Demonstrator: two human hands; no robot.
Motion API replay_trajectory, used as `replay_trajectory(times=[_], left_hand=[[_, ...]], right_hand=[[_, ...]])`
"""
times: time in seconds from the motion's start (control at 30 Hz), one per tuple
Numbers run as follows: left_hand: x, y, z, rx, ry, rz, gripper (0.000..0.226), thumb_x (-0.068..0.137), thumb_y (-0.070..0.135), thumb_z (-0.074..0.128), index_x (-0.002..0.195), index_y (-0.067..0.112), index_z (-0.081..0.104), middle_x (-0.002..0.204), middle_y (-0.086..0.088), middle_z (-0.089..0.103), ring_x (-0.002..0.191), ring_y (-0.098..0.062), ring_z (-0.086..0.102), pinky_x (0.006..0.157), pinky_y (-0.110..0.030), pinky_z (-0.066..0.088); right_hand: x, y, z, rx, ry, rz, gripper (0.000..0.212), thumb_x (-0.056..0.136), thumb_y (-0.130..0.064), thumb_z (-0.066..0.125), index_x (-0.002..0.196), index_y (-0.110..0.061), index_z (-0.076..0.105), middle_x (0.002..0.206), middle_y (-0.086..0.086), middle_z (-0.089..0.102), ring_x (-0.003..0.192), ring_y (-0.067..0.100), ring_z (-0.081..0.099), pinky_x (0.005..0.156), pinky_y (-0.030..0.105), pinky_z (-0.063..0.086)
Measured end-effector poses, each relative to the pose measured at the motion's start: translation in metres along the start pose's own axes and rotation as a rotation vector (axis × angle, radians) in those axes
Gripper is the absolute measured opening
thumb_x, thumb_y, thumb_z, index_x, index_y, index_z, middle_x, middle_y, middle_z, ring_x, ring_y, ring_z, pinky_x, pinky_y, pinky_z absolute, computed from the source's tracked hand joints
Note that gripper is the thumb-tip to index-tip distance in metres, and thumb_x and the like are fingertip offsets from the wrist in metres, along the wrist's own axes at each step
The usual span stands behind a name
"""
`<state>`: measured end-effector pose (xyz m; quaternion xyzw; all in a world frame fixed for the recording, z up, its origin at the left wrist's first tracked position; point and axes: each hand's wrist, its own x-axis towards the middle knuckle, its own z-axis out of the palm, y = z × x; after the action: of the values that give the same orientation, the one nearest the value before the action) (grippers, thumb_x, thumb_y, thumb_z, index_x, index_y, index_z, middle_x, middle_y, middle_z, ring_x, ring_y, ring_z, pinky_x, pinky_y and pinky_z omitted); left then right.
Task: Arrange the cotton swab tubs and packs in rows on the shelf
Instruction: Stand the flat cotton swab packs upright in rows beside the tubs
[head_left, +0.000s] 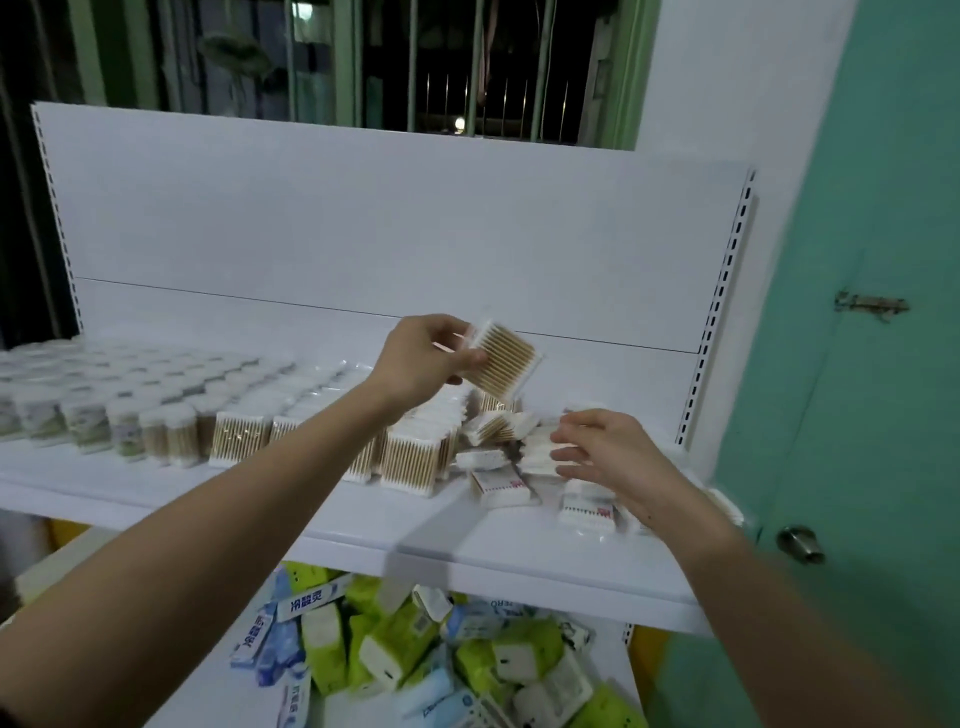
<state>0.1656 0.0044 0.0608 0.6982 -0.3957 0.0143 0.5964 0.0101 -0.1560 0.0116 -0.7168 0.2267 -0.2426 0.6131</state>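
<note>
Shelf (363, 525) near edge is a bare strip, and the far band under the back panel (363, 218) is open too. Left half blocked by packed tubs (124, 415); upright packs (415, 457) fill the centre. Loose packs (501, 486) clutter the right, with the slotted upright (719, 312) closing that side.

shelf (363, 525): showing plain white all over
held pack (506, 361): showing tan sticks, white tips
loose packs at 3 o'clock (503, 486): white, wearing red print
tissue packs at 6 o'clock (395, 639): glowing lime green
door (883, 364): looking mint green
</note>
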Motion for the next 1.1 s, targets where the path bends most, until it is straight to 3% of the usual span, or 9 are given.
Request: replay_trajectory(times=[0.2, 0.3, 0.4, 0.6, 0.73, 0.8, 1.0, 1.1], left_hand=[[0.043, -0.021, 0.001, 0.179, 0.05, 0.028, 0.023, 0.079, 0.013, 0.078, 0.099, 0.014, 0.067, 0.093, -0.004, 0.071, 0.081, -0.024, 0.07, 0.071, -0.037, 0.059], [0.076, -0.041, 0.011, 0.281, 0.036, 0.045, 0.019, 0.08, 0.015, 0.076, 0.097, 0.017, 0.067, 0.096, 0.002, 0.07, 0.082, -0.014, 0.066, 0.066, -0.025, 0.05], [0.114, -0.064, 0.028, 0.417, -0.013, 0.068, 0.016, 0.083, 0.015, 0.072, 0.098, 0.019, 0.068, 0.1, 0.008, 0.068, 0.086, -0.009, 0.063, 0.071, -0.02, 0.046], [0.176, -0.106, 0.058, 0.652, -0.163, 0.06, 0.019, 0.086, 0.012, 0.068, 0.103, 0.019, 0.068, 0.102, 0.006, 0.066, 0.088, -0.014, 0.06, 0.078, -0.029, 0.05], [0.201, -0.126, 0.073, 0.811, -0.285, 0.071, 0.023, 0.085, 0.011, 0.069, 0.107, 0.018, 0.07, 0.1, 0.006, 0.065, 0.089, -0.012, 0.056, 0.074, -0.022, 0.04], [0.207, -0.133, 0.08, 0.855, -0.348, 0.062, 0.025, 0.083, 0.012, 0.073, 0.107, 0.017, 0.071, 0.101, 0.005, 0.065, 0.089, -0.011, 0.056, 0.076, -0.022, 0.039], [0.207, -0.153, 0.103, 0.96, -0.496, 0.085, 0.025, 0.083, 0.013, 0.07, 0.108, 0.016, 0.07, 0.106, -0.001, 0.07, 0.097, -0.02, 0.062, 0.084, -0.03, 0.048], [0.207, -0.161, 0.106, 1.003, -0.528, 0.12, 0.017, 0.086, 0.017, 0.062, 0.102, 0.015, 0.068, 0.101, -0.003, 0.069, 0.093, -0.022, 0.062, 0.08, -0.032, 0.049]], right_hand=[[0.047, -0.003, -0.021, -0.368, 0.035, -0.139, 0.013, 0.095, -0.018, 0.06, 0.107, -0.018, 0.065, 0.103, 0.001, 0.067, 0.087, 0.014, 0.064, 0.07, 0.026, 0.053], [0.085, -0.004, -0.023, -0.614, -0.068, -0.234, 0.015, 0.095, -0.028, 0.06, 0.109, -0.024, 0.063, 0.106, -0.008, 0.062, 0.09, 0.003, 0.059, 0.068, 0.019, 0.045], [0.129, 0.0, -0.015, -0.795, -0.223, -0.231, 0.021, 0.095, -0.04, 0.059, 0.112, -0.028, 0.06, 0.113, -0.009, 0.059, 0.094, 0.008, 0.059, 0.074, 0.024, 0.045], [0.2, 0.015, 0.021, -1.038, -0.424, -0.25, 0.045, 0.096, -0.048, 0.054, 0.134, -0.023, 0.053, 0.132, 0.0, 0.057, 0.113, 0.019, 0.055, 0.097, 0.034, 0.046], [0.224, 0.032, 0.039, -1.119, -0.583, -0.24, 0.05, 0.097, -0.054, 0.046, 0.142, -0.033, 0.048, 0.148, -0.001, 0.048, 0.129, 0.023, 0.049, 0.107, 0.04, 0.04], [0.227, 0.038, 0.044, -1.163, -0.603, -0.236, 0.052, 0.097, -0.057, 0.042, 0.144, -0.036, 0.044, 0.151, -0.002, 0.045, 0.132, 0.024, 0.046, 0.105, 0.037, 0.039], [0.215, 0.041, 0.046, -1.208, -0.571, -0.247, 0.051, 0.095, -0.062, 0.038, 0.139, -0.038, 0.047, 0.139, 0.0, 0.057, 0.123, 0.024, 0.054, 0.088, 0.035, 0.041], [0.209, 0.039, 0.047, -1.209, -0.563, -0.253, 0.05, 0.095, -0.062, 0.038, 0.137, -0.036, 0.048, 0.136, 0.0, 0.059, 0.119, 0.025, 0.056, 0.09, 0.037, 0.044]])
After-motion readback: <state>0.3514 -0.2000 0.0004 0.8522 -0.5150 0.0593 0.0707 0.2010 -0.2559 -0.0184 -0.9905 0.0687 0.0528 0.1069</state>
